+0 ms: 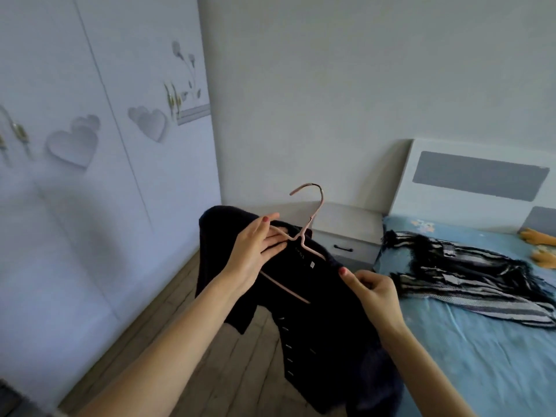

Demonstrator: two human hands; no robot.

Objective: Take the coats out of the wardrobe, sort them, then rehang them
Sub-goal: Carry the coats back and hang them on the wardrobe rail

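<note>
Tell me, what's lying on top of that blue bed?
On the blue bed lies a striped black-and-white garment, spread flat. Near the headboard, orange soft things show at the frame's edge. What lies beneath the garment is covered.

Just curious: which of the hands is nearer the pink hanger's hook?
Left. The left hand holds the pink hanger just below its hook; the right hand pinches the dark coat lower down.
</note>
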